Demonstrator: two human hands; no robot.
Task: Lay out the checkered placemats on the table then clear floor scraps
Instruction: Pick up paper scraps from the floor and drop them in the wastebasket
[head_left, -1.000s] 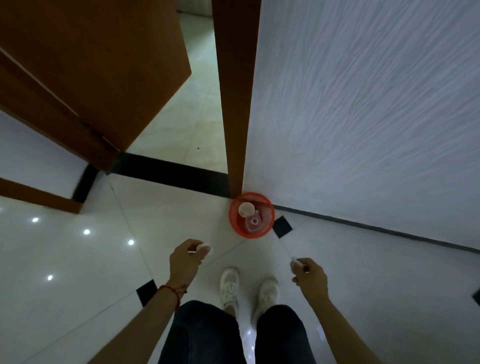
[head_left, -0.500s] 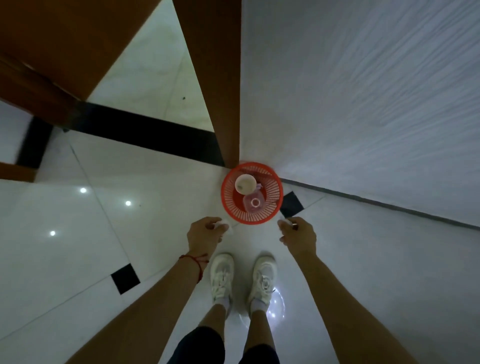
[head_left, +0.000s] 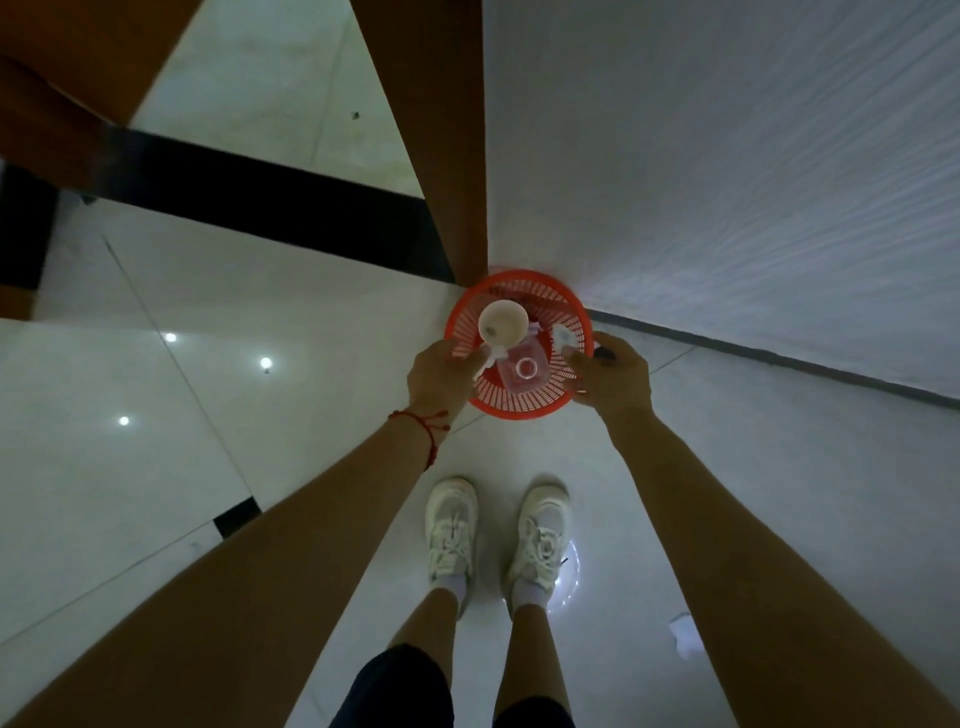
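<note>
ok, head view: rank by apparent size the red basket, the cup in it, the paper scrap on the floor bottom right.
1. Red basket, clearly largest.
2. Cup.
3. Paper scrap; looks close to the cup in size, and it lies nearer the camera, so that order is unsure.

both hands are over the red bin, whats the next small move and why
Probably open the left hand and let its white scrap drop: it already hangs over the red basket. The right hand seems to have let a scrap go.
</note>
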